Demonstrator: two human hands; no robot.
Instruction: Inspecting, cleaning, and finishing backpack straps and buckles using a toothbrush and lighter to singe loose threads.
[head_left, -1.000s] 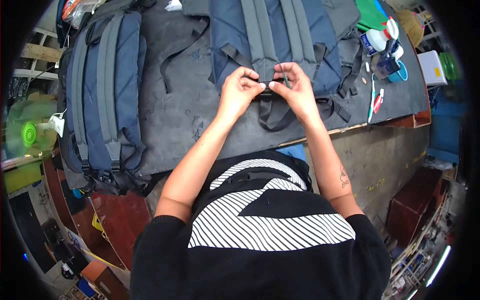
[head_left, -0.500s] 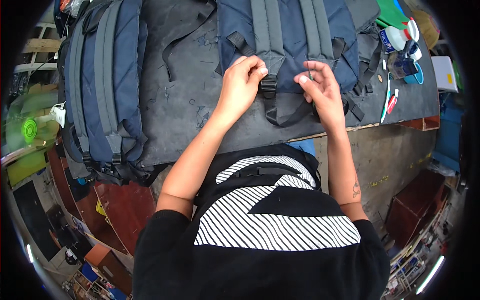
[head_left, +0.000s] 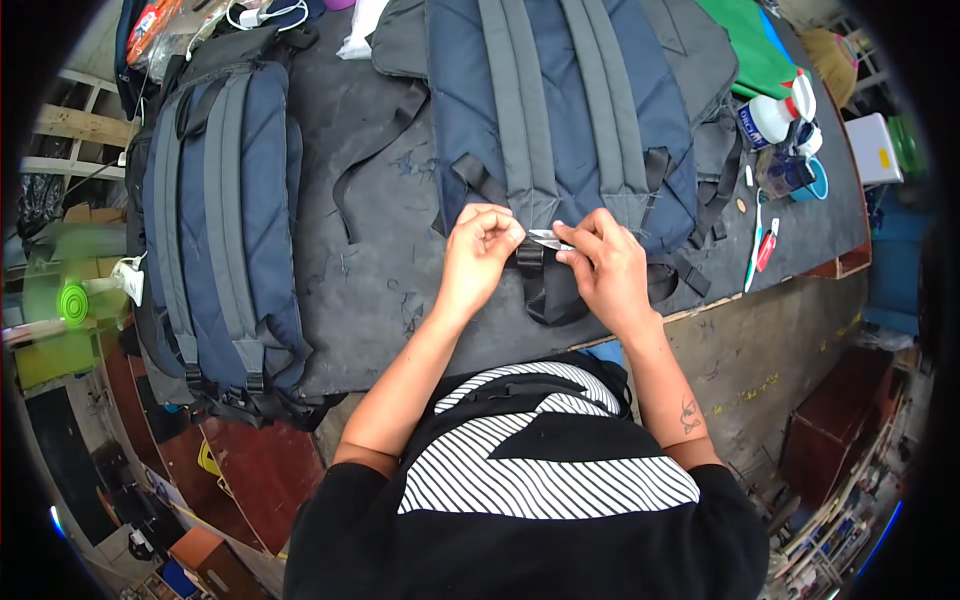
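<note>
A navy backpack point(head_left: 575, 130) with grey shoulder straps lies on the dark worktable point(head_left: 350, 300), its strap ends toward me. My left hand point(head_left: 475, 255) is pinched closed beside the lower end of the left shoulder strap point(head_left: 525, 120), just above a black buckle point(head_left: 530, 258). Whatever sits between those fingertips is too small to make out. Small metal snips point(head_left: 546, 238) are gripped in my right hand point(head_left: 612, 275), their blades pointing left toward my left fingertips. Below the buckle hangs a loop of black webbing point(head_left: 545, 310).
Another navy-grey backpack point(head_left: 225, 220) lies along the table's left side. To the right are a white bottle with a red cap point(head_left: 770, 118), a blue cup point(head_left: 817, 180), a toothbrush point(head_left: 754, 255) and green fabric point(head_left: 735, 50). Thread scraps litter the tabletop.
My right hand has moved left, bringing the snips' blades up to the strap end by my left fingertips. My left hand stays pinched there. The whole view has shifted, so the table appears lower.
</note>
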